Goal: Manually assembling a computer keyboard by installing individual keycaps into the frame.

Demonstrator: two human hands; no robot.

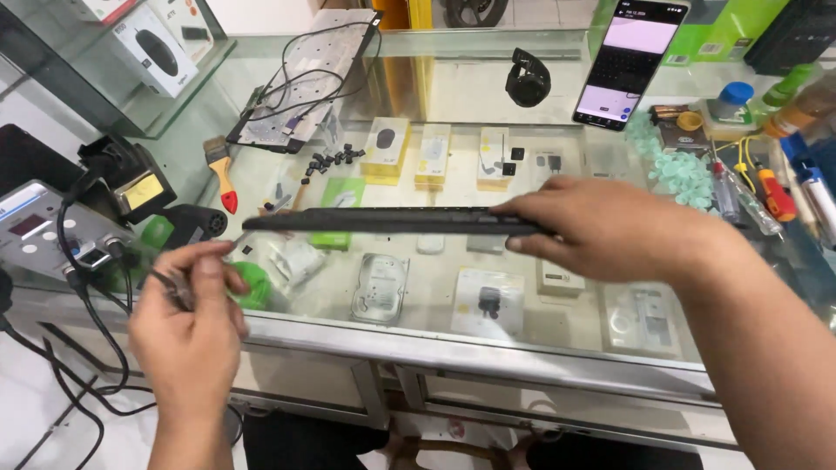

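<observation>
Your left hand (187,335), nearest the lens at the counter's (488,348) near-left edge, is closed around thin metal tweezers (178,292), tips aimed up toward the left end of the keyboard (392,221). Your right hand (610,231) clamps that long, flat black keyboard by its right end, thumb under, fingers over, so it hangs edge-on and level above the middle of the glass, touching nothing else.

To do this well, as it looks from here: keep the right grip firm but near the end, so the thin slab does not flex, and bring the left end down toward the tweezers rather than stretching the tool up. Work the tips in shallowly, and keep the piece over the glass so anything that drops lands where you can see it.

Around you: a soldering station (39,231) with trailing cables at the left edge; a brush (222,174) with a red handle and a scatter of small black keycaps (331,159) behind it; a metal backplate (305,78) with wires at the far-left corner; a lit phone (629,61) propped at the far edge; screwdrivers (766,191) and bottles on the right. Boxed goods show through the glass on the shelf below.
</observation>
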